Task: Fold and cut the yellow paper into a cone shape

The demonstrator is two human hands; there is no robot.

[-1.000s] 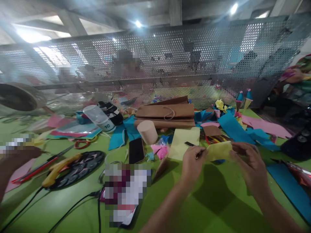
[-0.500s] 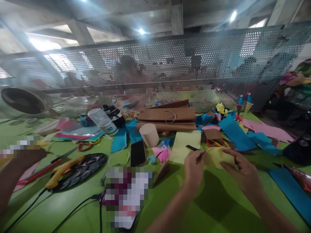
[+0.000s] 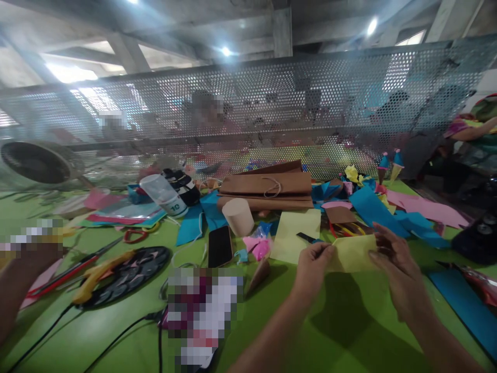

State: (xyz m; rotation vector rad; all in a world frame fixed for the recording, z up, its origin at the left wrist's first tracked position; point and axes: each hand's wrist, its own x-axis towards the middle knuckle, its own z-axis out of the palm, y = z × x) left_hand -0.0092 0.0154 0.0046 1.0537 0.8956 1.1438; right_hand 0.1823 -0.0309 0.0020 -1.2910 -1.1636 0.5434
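A piece of pale yellow paper [image 3: 354, 255] is held up over the table between my two hands. My left hand [image 3: 313, 272] pinches its left edge between thumb and fingers. At the right edge, my right hand [image 3: 398, 272] has its thumb and fingers around the paper. Just behind my left hand a dark, narrow tool [image 3: 306, 237], its kind unclear, lies by a larger yellow sheet [image 3: 285, 241]. A small brown folded paper piece [image 3: 259, 277] stands left of my left hand.
A phone [image 3: 219, 247], a roll [image 3: 238, 216], pink and blue scraps [image 3: 259, 246] and a brown paper bundle [image 3: 267, 189] lie beyond my hands. At left are a yellow glue gun [image 3: 103, 274] on a dark round mat and another person's hand [image 3: 34, 264]. Blue paper [image 3: 466, 305] lies at right.
The yellow paper was curved and is now spread flatter between my hands. My right hand has moved slightly to the right and its fingers have shifted up the paper's edge.
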